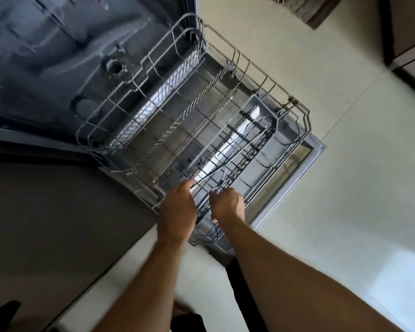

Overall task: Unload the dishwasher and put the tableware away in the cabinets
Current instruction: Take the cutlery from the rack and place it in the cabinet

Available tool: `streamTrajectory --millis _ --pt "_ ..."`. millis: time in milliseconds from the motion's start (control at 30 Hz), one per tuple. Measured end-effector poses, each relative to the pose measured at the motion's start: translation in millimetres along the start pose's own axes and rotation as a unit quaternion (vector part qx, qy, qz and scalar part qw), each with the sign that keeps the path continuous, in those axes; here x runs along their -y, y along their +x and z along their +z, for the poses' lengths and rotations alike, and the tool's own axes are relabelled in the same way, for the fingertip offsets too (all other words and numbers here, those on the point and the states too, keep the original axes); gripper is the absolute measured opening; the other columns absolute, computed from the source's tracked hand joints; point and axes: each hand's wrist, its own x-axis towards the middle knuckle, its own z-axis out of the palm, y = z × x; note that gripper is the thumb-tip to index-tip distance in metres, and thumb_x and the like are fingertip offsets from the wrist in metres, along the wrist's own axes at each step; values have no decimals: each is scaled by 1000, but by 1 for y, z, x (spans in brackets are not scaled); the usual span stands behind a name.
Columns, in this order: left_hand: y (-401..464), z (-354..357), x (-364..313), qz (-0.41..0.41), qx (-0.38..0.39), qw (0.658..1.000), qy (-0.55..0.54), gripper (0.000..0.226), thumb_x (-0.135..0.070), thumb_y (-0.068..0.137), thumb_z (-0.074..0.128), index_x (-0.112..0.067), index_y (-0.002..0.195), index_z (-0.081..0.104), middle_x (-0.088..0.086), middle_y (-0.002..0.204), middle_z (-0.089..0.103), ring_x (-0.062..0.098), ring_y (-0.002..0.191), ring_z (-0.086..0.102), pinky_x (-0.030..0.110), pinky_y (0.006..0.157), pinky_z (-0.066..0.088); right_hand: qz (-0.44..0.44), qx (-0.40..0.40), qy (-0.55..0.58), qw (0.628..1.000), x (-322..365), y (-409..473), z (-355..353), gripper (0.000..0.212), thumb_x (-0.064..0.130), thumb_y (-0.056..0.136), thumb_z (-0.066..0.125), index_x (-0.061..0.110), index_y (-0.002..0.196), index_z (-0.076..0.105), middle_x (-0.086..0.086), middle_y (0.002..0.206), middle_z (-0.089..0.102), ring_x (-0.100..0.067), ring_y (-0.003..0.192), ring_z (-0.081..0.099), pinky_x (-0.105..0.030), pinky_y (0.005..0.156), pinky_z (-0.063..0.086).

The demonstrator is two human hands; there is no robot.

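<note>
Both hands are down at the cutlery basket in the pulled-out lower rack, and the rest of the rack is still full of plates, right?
Not quite. The head view shows both hands, left and right, at the cutlery basket in the pulled-out rack, each gripping cutlery. But the rest of the rack holds no plates: its tines stand bare.

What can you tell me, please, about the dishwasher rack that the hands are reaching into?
The dishwasher rack is a grey wire basket, pulled fully out over the open door. Rows of upright tines line its floor, and no plates show. A grey cutlery tray sits along its right side. Both hands, left and right, grip cutlery at its near end.
</note>
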Motion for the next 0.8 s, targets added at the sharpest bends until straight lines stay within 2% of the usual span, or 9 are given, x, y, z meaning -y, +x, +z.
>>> streamTrajectory --millis 133,267,367,467,533,633,733,800 --pt "31 29 13 99 -31 994 38 35 -4 94 48 -13 124 63 7 114 69 24 107 62 34 90 50 10 -31 0 999 0 20 19 34 42 92 63 11 78 64 -5 74 67 -20 66 67 -36 67 60" --pt "54 51 23 143 8 980 135 31 -6 86 59 -12 115 65 8 101 68 24 92 63 37 76 55 36 -33 -9 999 4 33 26 32 44 91 60 13 85 63 -4 79 66 -21 71 66 -37 72 60" --pt "60 56 23 180 13 955 235 16 -3 78 65 -12 91 68 7 81 65 25 74 59 35 60 49 46 -36 -1 998 2 38 29 31 45 89 59 15 85 65 -5 81 67 -23 73 67 -39 73 60" --pt "63 58 23 229 7 934 275 12 3 73 65 -9 72 66 8 67 64 28 68 56 34 57 44 48 -26 5 998 -1 43 29 29 43 91 60 15 82 63 -3 78 67 -20 70 66 -35 68 59" --pt "63 58 26 233 12 929 286 11 1 76 65 -10 74 68 7 67 66 27 67 59 33 57 46 52 -24 7 998 0 46 26 28 41 93 59 15 87 64 -2 80 66 -17 70 63 -27 58 51" --pt "60 62 26 189 60 942 272 20 1 86 56 -8 95 71 9 84 71 26 72 67 35 61 56 77 -32 36 996 4 49 24 25 38 93 56 15 92 64 -2 83 67 -15 68 61 -21 49 37" --pt "58 63 23 159 77 955 237 23 2 91 55 -7 108 67 11 96 70 26 77 71 36 64 60 95 -22 82 992 5 51 27 28 38 91 53 14 88 67 -5 80 71 -17 67 68 -23 52 48" --pt "60 62 21 155 86 962 210 23 1 95 51 -6 112 65 11 101 70 24 85 71 31 70 59 84 -14 91 992 3 50 27 29 36 91 50 13 85 68 -6 79 72 -18 68 69 -24 53 49"
